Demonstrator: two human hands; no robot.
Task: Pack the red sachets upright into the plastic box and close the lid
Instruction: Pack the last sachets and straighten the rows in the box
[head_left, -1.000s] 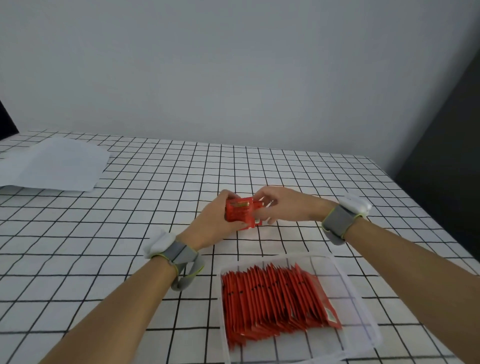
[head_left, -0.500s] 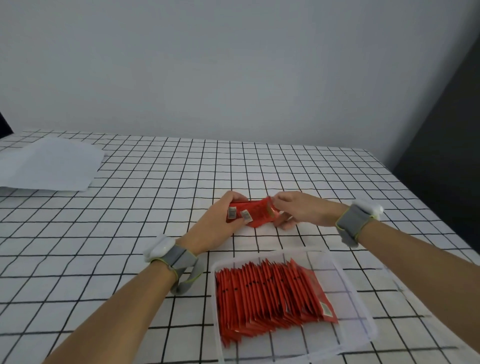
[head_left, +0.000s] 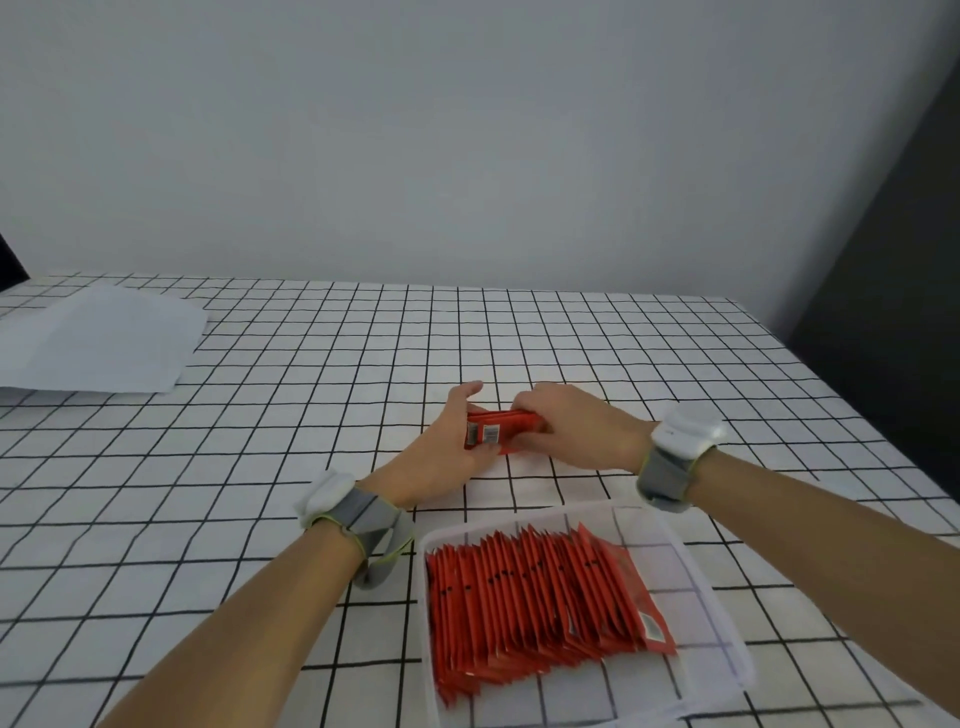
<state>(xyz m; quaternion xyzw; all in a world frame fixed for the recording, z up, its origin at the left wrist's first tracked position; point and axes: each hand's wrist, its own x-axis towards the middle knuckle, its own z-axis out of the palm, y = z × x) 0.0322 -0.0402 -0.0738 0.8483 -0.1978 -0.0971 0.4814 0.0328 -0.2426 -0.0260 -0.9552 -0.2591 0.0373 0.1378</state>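
A small stack of red sachets (head_left: 498, 428) lies low on the checked tablecloth beyond the box, pressed between both hands. My left hand (head_left: 441, 457) holds its left end, where barcode labels show. My right hand (head_left: 571, 434) covers its right end and top. The clear plastic box (head_left: 691, 566) stands near me at the lower right. A long row of red sachets (head_left: 530, 597) stands on edge inside it, leaning left, filling most of its left and middle. The box's right side is bare. No lid is visible on the box.
A white paper sheet (head_left: 98, 340) lies at the far left of the table. The table's right edge (head_left: 852, 415) drops off beside a dark wall. Both wrists wear grey bands with white units.
The held stack has turned from upright to lying flat and come down onto the table. My right hand has slid over its top; the view has shifted slightly.
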